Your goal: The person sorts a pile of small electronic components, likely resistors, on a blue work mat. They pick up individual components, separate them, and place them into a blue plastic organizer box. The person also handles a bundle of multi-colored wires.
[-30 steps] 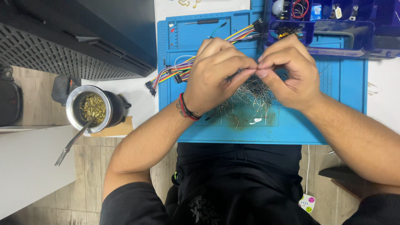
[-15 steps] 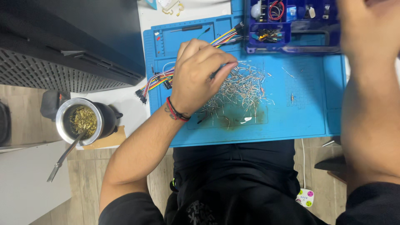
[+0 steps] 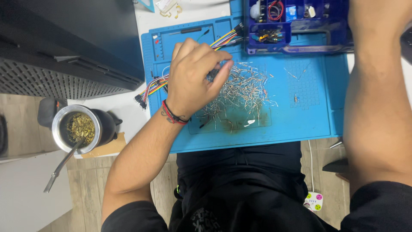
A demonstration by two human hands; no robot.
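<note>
One blue mat (image 3: 300, 124), one cup (image 3: 79, 128) with one metal straw (image 3: 60, 165), one blue parts box (image 3: 296, 25), and too many little wires (image 3: 242, 92) to count.

Right hand out of frame, small parts unreadable

The right forearm (image 3: 375, 99) ran up past the top edge, so the right hand itself was cut off and its grasp could not be told. The left hand (image 3: 195, 75) covered part of the pile of wire-leaded components (image 3: 244, 88), hiding whatever its fingertips pinched. The parts tray (image 3: 296, 41) was cropped at the top, its contents too small to identify.
</note>
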